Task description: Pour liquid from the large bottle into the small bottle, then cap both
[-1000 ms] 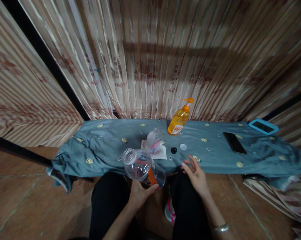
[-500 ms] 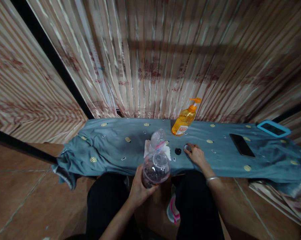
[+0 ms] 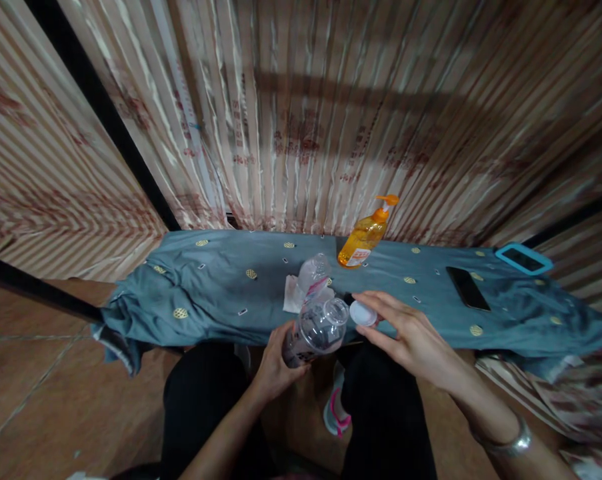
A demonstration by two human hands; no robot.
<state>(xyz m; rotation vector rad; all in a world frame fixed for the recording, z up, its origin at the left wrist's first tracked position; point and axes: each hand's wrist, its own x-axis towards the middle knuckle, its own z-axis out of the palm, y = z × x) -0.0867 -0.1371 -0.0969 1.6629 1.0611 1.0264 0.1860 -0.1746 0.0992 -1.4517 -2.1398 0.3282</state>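
Your left hand (image 3: 275,367) wraps the body of the clear plastic bottle (image 3: 315,330) above your lap, mouth open. Your right hand (image 3: 413,337) pinches the small white round cap (image 3: 363,313) just beside the mouth. The bottle looks light, thin and easy to dent, so hold mid-body gently. Its label is unreadable.
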